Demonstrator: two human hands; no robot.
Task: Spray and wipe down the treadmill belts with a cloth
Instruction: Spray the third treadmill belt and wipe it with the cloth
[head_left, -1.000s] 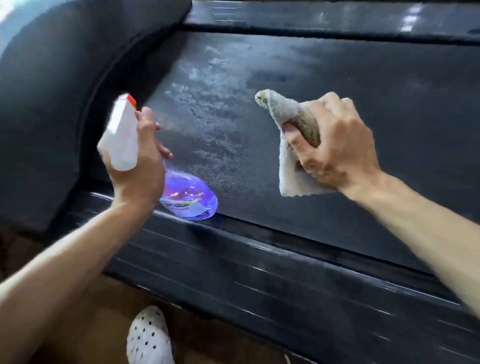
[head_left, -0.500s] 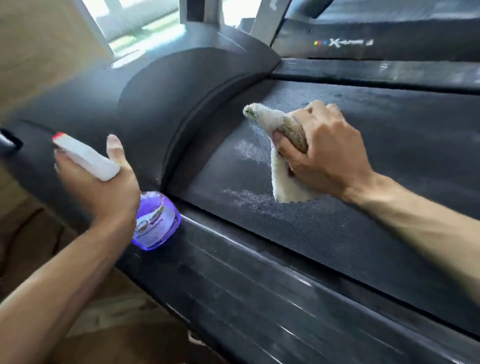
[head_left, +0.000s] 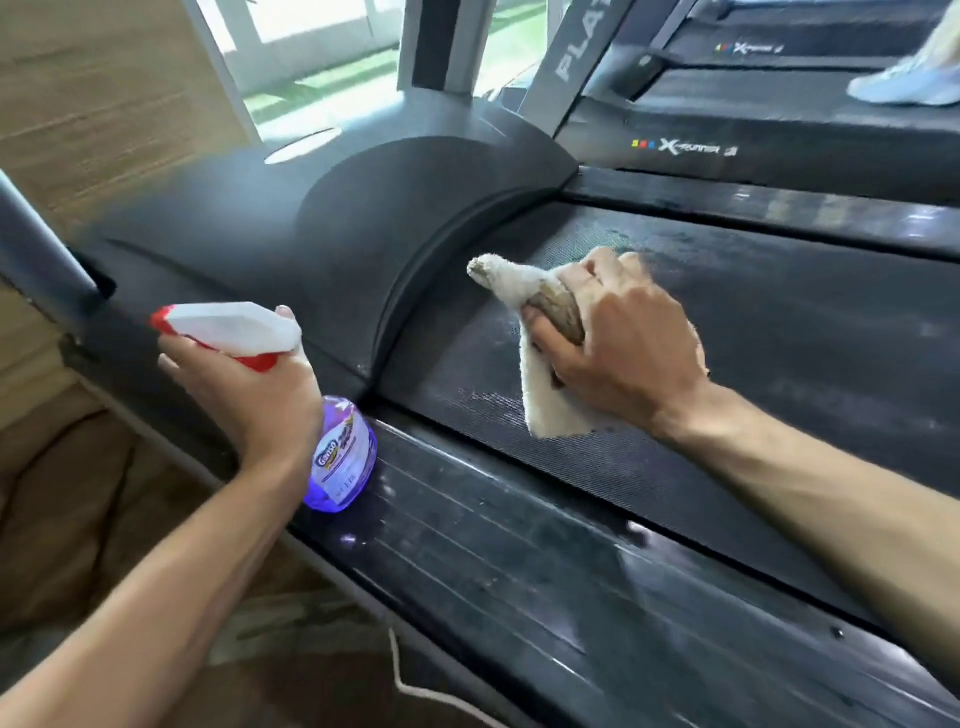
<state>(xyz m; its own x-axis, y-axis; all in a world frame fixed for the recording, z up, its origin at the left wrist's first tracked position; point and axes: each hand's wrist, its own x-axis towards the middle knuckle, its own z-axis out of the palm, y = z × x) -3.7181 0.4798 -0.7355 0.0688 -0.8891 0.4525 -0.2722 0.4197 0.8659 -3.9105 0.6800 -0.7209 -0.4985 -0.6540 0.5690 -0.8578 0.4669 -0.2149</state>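
Meanwhile, curled fingers (head_left: 553, 340) of the right hand (head_left: 618, 345) clutch a bunched cloth (head_left: 545, 400) pressed on the wet belt (head_left: 779, 364) near the motor cover (head_left: 363, 218); the left hand (head_left: 254, 395) grips a spray bottle (head_left: 340, 460) over the side rail (head_left: 519, 545)

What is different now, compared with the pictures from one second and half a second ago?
The left hand swung the spray bottle away from the belt: its nozzle pointed at the belt before, now toward the left. The right hand brought the cloth down onto the wet belt, near the motor cover. The camera view also lifted. Both hands grip the same things as before.
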